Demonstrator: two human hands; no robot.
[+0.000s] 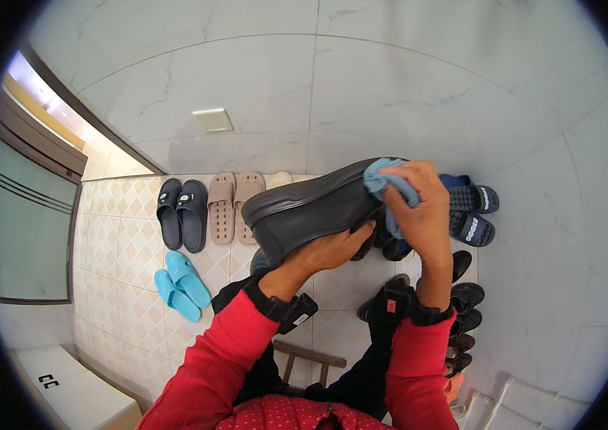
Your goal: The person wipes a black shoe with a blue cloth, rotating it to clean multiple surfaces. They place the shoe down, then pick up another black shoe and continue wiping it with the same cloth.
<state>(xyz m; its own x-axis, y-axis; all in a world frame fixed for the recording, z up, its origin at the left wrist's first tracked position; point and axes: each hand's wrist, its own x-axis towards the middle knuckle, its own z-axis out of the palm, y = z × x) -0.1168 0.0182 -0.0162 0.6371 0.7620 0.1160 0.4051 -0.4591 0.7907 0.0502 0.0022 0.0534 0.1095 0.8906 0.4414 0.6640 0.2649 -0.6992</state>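
A black thick-soled shoe [311, 215] is held up on its side in front of me, its sole turned toward the wall. My left hand [336, 247] grips it from below, fingers closed at the shoe's opening, partly hidden. At the shoe's right end, my right hand [418, 204] pinches a crumpled blue cloth [384, 179] and presses it against the black surface. Just behind the right hand, a pair of dark blue slides [472, 228] lies on the floor.
Along the wall stand dark slippers [191, 215] and beige slippers [222, 208], with light blue slippers [188, 279] nearer. Several dark shoes [467, 295] line the right wall. A wooden stool [311, 352] is between my legs. A white cabinet [67, 380] stands lower left, a white rack [511, 405] lower right.
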